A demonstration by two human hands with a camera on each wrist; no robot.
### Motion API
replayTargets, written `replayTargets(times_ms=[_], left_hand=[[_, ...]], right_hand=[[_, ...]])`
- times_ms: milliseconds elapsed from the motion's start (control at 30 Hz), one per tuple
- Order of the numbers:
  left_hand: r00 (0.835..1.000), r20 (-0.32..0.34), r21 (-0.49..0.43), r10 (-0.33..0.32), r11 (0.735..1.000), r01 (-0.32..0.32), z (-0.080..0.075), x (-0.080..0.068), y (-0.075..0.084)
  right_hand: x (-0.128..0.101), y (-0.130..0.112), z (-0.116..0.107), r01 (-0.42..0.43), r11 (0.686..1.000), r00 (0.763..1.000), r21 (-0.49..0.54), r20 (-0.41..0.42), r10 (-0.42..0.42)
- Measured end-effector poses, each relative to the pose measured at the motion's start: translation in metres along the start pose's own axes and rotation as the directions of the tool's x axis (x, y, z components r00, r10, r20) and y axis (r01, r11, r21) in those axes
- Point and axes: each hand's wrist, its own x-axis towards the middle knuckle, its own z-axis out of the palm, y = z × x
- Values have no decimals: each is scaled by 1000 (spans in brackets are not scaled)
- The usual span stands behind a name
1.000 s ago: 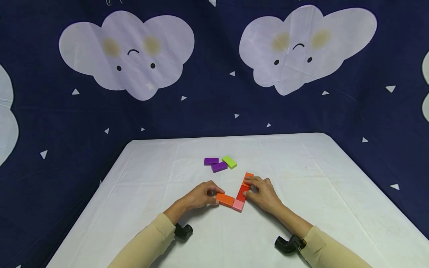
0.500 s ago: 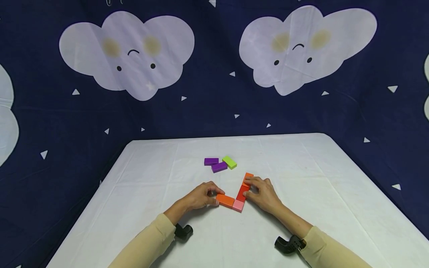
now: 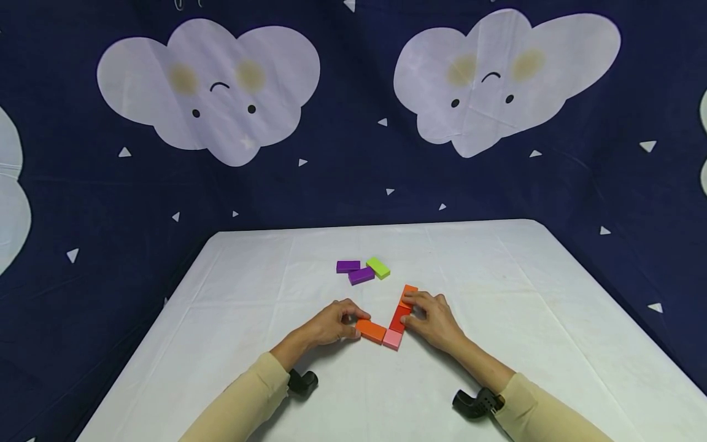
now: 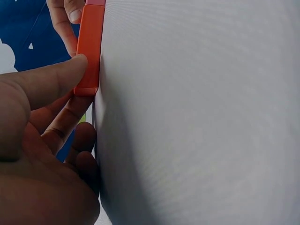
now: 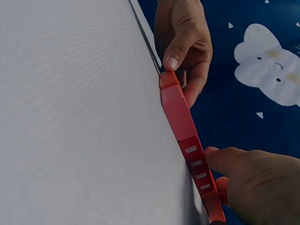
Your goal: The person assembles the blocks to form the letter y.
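Observation:
In the head view, an orange block, a pink block, a red block and a second orange block lie end to end on the table in a bent, V-like row. My left hand pinches the outer end of the left orange block, thumb on the near side and a finger behind, as the left wrist view shows. My right hand has its thumb at the red block's right side. Its forefinger reaches over the far orange block, partly covering it. Small pale marks line the red block's side in the right wrist view.
Beyond the row lie two purple blocks and a lime green block, close together. The white-covered table ends at a dark blue cloth printed with clouds. Black wrist cameras sit on both forearms.
The left orange block and the pink block have shifted very slightly. Both hands otherwise keep their places on the row.

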Motion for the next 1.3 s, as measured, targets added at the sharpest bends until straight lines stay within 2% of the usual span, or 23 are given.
replayTargets(times_ms=[1300], left_hand=[[1000, -7, 3, -14, 1000, 14, 0, -1, 1]], right_hand=[[0, 1, 0, -7, 1000, 1000, 20, 5, 7]])
